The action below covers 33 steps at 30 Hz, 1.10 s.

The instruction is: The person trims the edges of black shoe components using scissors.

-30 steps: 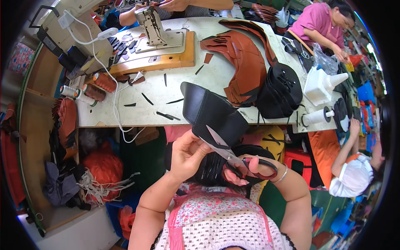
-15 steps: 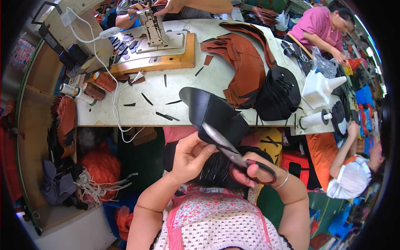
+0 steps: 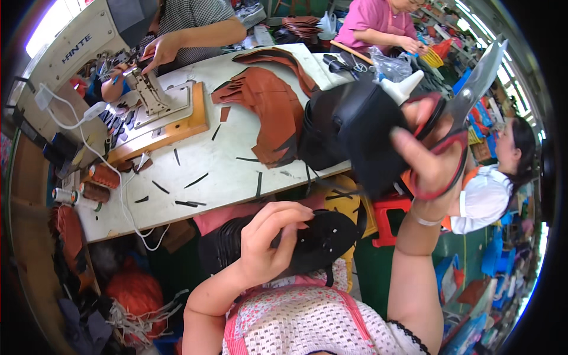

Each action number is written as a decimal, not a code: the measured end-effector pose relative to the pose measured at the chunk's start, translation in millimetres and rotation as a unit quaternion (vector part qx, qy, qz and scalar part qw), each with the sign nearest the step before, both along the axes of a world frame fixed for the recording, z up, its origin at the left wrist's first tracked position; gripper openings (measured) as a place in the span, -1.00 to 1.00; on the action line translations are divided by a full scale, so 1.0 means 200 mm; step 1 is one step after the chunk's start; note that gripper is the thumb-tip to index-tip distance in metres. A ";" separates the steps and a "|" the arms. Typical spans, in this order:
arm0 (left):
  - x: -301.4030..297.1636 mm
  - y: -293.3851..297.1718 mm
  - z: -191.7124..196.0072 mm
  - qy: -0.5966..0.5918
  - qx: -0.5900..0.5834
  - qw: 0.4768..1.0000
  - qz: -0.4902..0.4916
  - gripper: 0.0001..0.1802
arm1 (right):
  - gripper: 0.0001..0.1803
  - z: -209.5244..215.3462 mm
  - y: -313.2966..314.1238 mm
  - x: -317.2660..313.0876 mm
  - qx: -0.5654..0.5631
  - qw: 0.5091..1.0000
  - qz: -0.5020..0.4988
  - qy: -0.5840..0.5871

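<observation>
My right hand [image 3: 429, 160] is raised at the right, its fingers through the red handles of a pair of scissors [image 3: 470, 94] whose blades point up. Its thumb presses a cut black leather piece [image 3: 364, 139] against the handles. My left hand [image 3: 260, 242] is low over my lap. Its fingers curl on the top perforated piece of a stack of black leather pieces [image 3: 322, 236] lying there.
The white worktable [image 3: 201, 160] carries brown leather pieces [image 3: 269, 106], a black pile [image 3: 319, 127], thin black offcuts, thread spools [image 3: 94, 177] and a sewing machine [image 3: 148, 89] that another person's hands work. Two more people sit at the top [image 3: 384, 23] and right [image 3: 491, 195]. A red stool [image 3: 390, 216] stands beside my lap.
The scissors were cutting a black piece that my left hand held in front of me. My right hand has lifted up and right with scissors and piece; my left hand dropped to the lap stack.
</observation>
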<state>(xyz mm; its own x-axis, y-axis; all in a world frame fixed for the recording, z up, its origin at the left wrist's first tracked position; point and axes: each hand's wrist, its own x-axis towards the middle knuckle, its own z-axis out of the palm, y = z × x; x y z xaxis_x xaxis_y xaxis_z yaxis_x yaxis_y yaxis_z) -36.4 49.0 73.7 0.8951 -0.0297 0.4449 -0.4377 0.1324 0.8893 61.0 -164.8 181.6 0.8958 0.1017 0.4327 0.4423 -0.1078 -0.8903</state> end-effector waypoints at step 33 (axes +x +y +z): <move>0.34 -0.26 -0.38 0.280 0.117 0.945 -0.120 -0.75 | -0.50 -0.43 -0.89 -0.48 0.196 0.948 -0.175 0.178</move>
<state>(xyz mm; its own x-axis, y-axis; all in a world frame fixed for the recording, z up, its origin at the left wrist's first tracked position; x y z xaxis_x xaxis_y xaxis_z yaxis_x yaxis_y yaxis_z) 31.7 -2.3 -2.7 0.9433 -0.3006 -0.1408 0.1280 -0.0617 0.9898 -35.1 -342.4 94.9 0.9417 -0.3343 0.0393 0.1042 0.1783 -0.9784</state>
